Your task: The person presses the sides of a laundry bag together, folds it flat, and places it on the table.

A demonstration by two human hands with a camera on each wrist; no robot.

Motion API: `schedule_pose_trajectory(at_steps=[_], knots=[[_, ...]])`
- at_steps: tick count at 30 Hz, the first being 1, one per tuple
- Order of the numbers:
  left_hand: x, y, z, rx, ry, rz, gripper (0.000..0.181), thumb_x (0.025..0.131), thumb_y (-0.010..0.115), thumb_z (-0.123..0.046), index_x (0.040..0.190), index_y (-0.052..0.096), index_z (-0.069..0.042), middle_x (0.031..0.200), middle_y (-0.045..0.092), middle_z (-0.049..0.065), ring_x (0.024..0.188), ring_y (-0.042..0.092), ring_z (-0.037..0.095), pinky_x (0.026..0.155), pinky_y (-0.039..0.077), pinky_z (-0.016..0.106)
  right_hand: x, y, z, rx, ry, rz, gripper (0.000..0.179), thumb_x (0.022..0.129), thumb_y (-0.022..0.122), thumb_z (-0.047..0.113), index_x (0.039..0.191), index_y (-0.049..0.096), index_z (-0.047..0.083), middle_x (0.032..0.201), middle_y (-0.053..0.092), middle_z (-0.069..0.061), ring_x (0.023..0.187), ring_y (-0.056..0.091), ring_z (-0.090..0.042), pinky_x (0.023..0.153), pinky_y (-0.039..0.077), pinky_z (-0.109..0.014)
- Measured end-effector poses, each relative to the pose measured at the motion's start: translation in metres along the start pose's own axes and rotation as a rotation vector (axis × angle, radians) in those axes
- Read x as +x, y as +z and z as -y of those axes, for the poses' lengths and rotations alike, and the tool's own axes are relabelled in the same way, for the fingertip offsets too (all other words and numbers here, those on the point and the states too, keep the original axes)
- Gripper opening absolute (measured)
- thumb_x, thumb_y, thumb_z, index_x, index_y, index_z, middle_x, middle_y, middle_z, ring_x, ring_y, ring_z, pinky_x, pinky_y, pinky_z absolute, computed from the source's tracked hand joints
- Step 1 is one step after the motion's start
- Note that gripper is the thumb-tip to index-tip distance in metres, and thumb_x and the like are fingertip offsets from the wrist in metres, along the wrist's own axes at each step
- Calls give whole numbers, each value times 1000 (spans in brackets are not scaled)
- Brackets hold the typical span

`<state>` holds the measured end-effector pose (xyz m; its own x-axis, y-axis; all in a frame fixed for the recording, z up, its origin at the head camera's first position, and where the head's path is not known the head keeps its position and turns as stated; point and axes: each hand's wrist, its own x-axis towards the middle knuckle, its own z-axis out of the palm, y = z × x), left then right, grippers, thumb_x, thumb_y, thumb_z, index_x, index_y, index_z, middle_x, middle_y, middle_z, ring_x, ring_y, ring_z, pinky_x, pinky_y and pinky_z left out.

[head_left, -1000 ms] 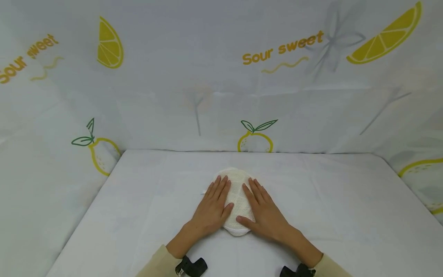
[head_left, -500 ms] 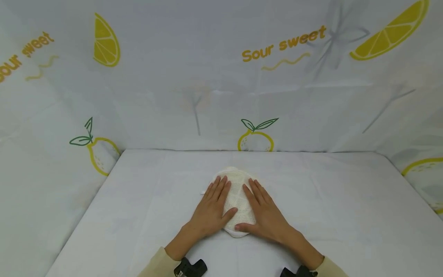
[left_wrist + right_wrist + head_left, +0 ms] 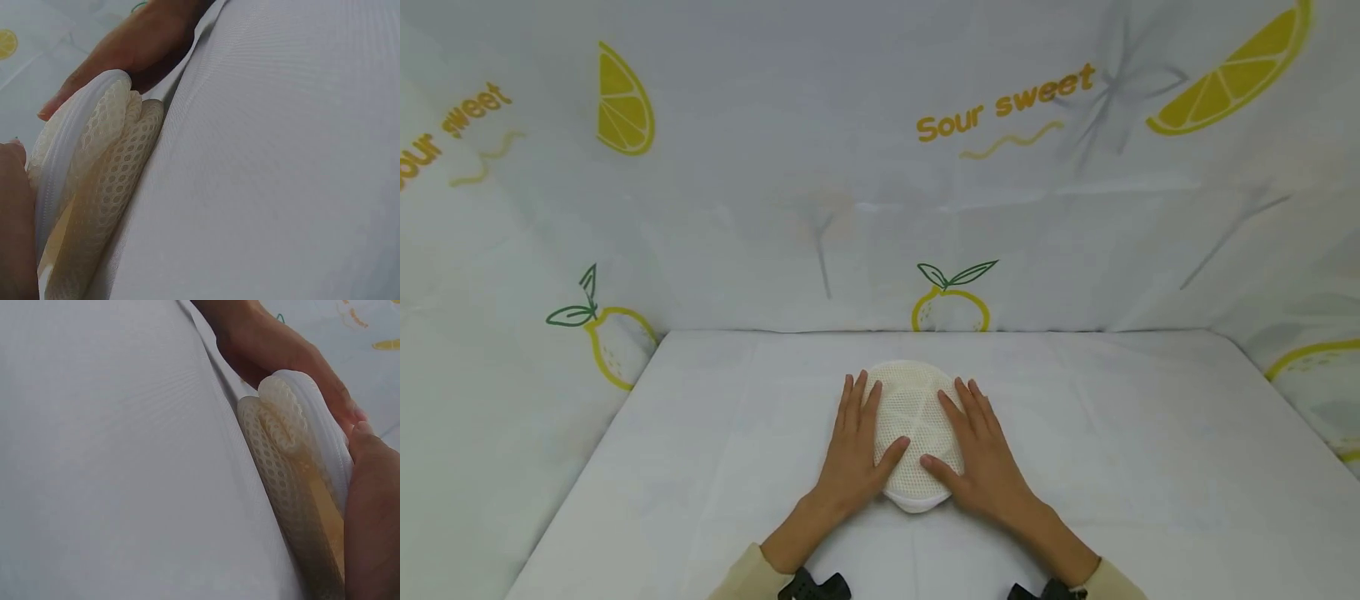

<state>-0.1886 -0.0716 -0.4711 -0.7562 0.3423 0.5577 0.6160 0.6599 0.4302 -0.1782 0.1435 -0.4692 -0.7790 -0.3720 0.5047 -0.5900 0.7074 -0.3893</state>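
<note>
A round, cream mesh laundry bag (image 3: 916, 417) with a white band round its edge lies on the white-covered table, in the middle of the head view. My left hand (image 3: 852, 458) rests along its left side with straight fingers, thumb over the mesh. On the opposite side, my right hand (image 3: 988, 462) lies in the same way, its thumb on top. Both wrist views show the mesh bag (image 3: 103, 162) from its near edge, with folded, thick layers under a white zipper strip (image 3: 322, 431). What lies inside it cannot be made out.
White cloth (image 3: 1112, 442) covers the table. Behind it hangs a pale curtain (image 3: 737, 167) printed with lemons and lettering, which also closes in the left and right sides. A dark wrist device (image 3: 815, 586) sits on each arm.
Both hands have shifted outward from the bag's middle to its sides, uncovering more mesh. The left fingers have spread a little more. The head view has tilted slightly.
</note>
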Motion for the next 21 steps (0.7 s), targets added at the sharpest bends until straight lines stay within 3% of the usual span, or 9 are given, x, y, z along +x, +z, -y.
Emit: schedule_pose_trajectory(at_steps=[6,14,17,21], knots=[[0,4,-1,-97,-24,-26,77,98,43,-53,149,24,1,156,10,20,142,8,40,107,20,59,0,0,1,146,141,34,80,88,67,37,150,27,7,154,14,-24,139,17,-41,98,31,-64],[2,9,-1,-109,-2,-34,74,98,46,-49,147,28,4,154,13,24,139,13,45,105,24,61,0,-2,3,191,201,45,81,86,69,38,149,30,7,153,18,-23,137,23,-44,97,32,-65],[1,8,-1,-76,-32,14,73,97,50,-45,147,28,5,155,11,24,140,12,44,106,24,59,-1,-1,3,176,203,60,83,86,69,40,150,29,6,154,18,-22,137,24,-42,97,33,-64],[-2,6,0,63,-64,86,72,98,48,-44,145,29,7,154,13,26,140,13,43,107,25,55,-1,2,4,80,158,113,86,89,64,46,150,24,2,155,13,-22,140,15,-40,102,30,-60]])
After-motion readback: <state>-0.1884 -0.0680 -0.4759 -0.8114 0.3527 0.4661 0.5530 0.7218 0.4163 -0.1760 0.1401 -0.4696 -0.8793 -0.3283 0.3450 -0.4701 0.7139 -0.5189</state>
